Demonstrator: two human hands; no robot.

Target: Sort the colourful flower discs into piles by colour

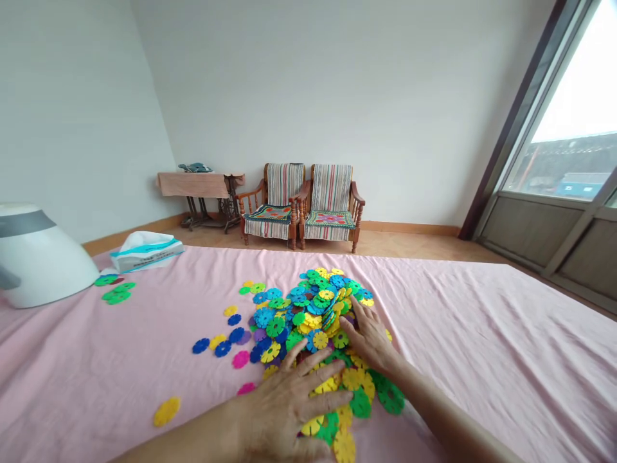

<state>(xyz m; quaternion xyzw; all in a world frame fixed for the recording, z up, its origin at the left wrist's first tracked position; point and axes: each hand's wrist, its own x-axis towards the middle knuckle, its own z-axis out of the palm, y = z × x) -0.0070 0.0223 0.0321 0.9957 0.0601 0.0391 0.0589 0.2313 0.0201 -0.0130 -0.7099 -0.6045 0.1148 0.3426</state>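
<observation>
A heap of colourful plastic snowflake discs (311, 308) lies on the pink cloth (434, 308), in green, blue, yellow and purple. My left hand (294, 402) rests over the near side of the heap, its fingers spread and touching the discs. On the right flank of the heap is my right hand (369, 334), fingers stretched out against the discs and thumb apart. More discs show below and between my two hands. What lies under the left palm is hidden.
Loose discs lie left of the heap, including a yellow disc (166, 411) and a pink disc (241, 359). A white kettle (53, 263) stands at the left beside green discs (118, 293). Behind it is a tissue pack (147, 252). Two wooden armchairs (332, 186) stand beyond the table.
</observation>
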